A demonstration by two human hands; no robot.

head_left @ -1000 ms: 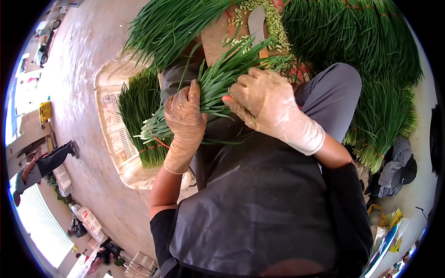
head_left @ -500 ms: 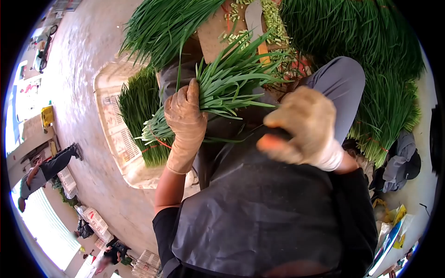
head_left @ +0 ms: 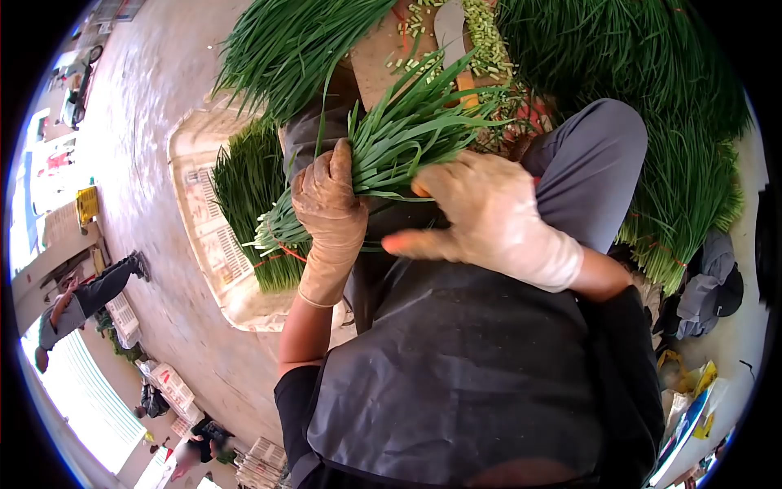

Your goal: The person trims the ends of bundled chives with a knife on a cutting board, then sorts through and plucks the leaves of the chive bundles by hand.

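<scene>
My gloved left hand [head_left: 328, 204] is closed around a bunch of garlic chives [head_left: 399, 143], held over my lap. Its leaf tips fan out to the upper right and the pale cut ends point lower left, where a thin red band [head_left: 285, 247] shows. Close to the right side of the leaves is my gloved right hand [head_left: 497, 216], thumb and fingers spread, slightly blurred, with nothing in it. Whether its fingertips touch the leaves I cannot tell. Beyond the bunch, a broad curved knife blade [head_left: 450, 33] with an orange handle [head_left: 467, 88] lies on a board [head_left: 376, 61].
Chopped stem ends [head_left: 485, 41] litter the board. A large heap of chives [head_left: 619, 65] lies to the right, another pile [head_left: 301, 49] at upper left. A pale crate [head_left: 208, 244] on my left holds banded chives [head_left: 248, 183]. A person [head_left: 90, 297] stands at far left.
My right hand has moved left towards the bunch, and its fingers have spread wider. The left hand keeps its hold on the chives almost unmoved.
</scene>
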